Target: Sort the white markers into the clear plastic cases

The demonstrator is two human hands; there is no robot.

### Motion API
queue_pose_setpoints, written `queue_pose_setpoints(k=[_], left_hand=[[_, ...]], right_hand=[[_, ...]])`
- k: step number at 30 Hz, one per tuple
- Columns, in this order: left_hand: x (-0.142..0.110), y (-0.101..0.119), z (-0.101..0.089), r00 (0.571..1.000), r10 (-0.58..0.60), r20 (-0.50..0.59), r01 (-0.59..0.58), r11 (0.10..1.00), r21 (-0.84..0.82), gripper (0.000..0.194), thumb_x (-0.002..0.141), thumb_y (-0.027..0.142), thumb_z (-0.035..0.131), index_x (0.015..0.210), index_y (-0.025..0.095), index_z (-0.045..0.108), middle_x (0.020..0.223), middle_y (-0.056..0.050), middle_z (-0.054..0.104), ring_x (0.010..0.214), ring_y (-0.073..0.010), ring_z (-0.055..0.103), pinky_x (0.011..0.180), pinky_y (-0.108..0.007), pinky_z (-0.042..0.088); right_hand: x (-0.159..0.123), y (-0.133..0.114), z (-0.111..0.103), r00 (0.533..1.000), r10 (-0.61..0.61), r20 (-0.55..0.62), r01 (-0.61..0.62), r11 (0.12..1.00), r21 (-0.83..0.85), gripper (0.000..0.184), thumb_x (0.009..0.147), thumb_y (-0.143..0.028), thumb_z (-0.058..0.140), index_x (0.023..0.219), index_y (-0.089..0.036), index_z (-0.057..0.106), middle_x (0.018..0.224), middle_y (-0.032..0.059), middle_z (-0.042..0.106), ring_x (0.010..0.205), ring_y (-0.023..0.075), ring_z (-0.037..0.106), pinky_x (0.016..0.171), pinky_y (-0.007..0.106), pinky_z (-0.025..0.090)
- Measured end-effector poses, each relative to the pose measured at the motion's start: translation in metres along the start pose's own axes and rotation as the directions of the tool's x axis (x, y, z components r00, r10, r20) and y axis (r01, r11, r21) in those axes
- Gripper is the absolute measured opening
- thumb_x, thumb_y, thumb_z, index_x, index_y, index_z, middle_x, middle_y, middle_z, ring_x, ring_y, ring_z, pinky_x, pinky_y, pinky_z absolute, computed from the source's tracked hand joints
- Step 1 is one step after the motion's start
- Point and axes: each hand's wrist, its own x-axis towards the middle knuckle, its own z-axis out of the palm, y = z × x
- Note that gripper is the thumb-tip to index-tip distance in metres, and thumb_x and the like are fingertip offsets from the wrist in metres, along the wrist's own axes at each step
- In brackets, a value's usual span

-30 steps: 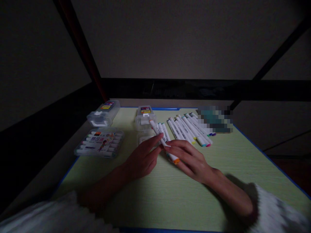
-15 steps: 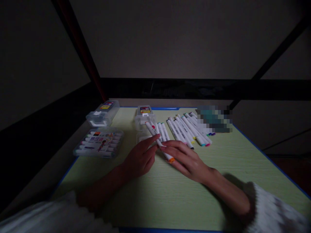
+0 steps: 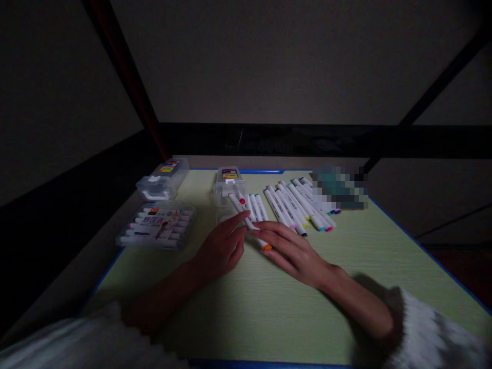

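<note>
Both hands meet at the middle of a pale green table (image 3: 269, 312). My left hand (image 3: 221, 248) and my right hand (image 3: 292, 251) each pinch the same white marker with an orange cap (image 3: 249, 224), which lies slanted, its orange end toward me. Its far end reaches a small clear box (image 3: 229, 185) behind it. Beside it lie two or three more white markers (image 3: 258, 206). A row of several white markers with coloured caps (image 3: 298, 205) lies to the right.
At the left sits a clear case full of markers (image 3: 157, 224), with a closed clear case (image 3: 163, 179) behind it. A blurred teal object (image 3: 340, 190) rests at the back right. A dark rail runs behind the table.
Both hands and the orange-capped marker have shifted slightly left and away from me, bringing the marker's far end closer to the small clear box.
</note>
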Motion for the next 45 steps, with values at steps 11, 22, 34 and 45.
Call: queue_pose_setpoints(k=[11,22,34,45], left_hand=[[-0.001,-0.002,0.001,0.995,-0.062,0.072,0.065,0.997,-0.039,0.025,0.081,0.005,0.042,0.103,0.012,0.052,0.127,-0.017,0.048,0.116,-0.0224,0.050,0.096,-0.037,0.045],[0.000,-0.002,0.001,0.989,-0.107,0.101,0.114,0.991,-0.065,0.029,0.080,0.005,0.041,0.107,0.013,0.051,0.128,-0.016,0.047,0.120,-0.0231,0.046,0.098,-0.038,0.043],[0.001,-0.003,0.001,0.980,-0.148,0.132,0.159,0.984,-0.076,0.033,0.080,0.005,0.042,0.111,0.014,0.048,0.131,-0.016,0.044,0.125,-0.0237,0.041,0.101,-0.039,0.042],[0.000,-0.007,0.004,0.970,-0.186,0.157,0.198,0.978,-0.069,0.033,0.079,0.005,0.044,0.111,0.013,0.048,0.136,-0.016,0.038,0.127,-0.0246,0.038,0.103,-0.041,0.039]], right_hand=[[-0.001,0.001,0.003,0.999,0.034,0.022,-0.034,0.999,0.036,0.037,0.091,-0.016,0.041,0.128,-0.013,0.041,0.127,0.0151,0.049,0.123,0.0185,0.043,0.098,0.038,0.045],[0.001,0.002,0.003,0.994,0.086,0.065,-0.092,0.992,0.086,0.041,0.089,-0.016,0.042,0.130,-0.013,0.037,0.133,0.0156,0.045,0.126,0.0195,0.041,0.100,0.040,0.043],[-0.002,0.004,0.013,0.973,0.232,0.023,-0.231,0.948,0.218,0.030,0.089,-0.018,0.042,0.118,-0.017,0.038,0.128,0.0158,0.051,0.118,0.0200,0.049,0.093,0.040,0.047],[0.000,0.002,0.014,0.967,0.248,0.054,-0.251,0.910,0.331,0.020,0.089,-0.014,0.041,0.108,-0.019,0.039,0.135,0.0173,0.043,0.126,0.0205,0.041,0.096,0.046,0.042]])
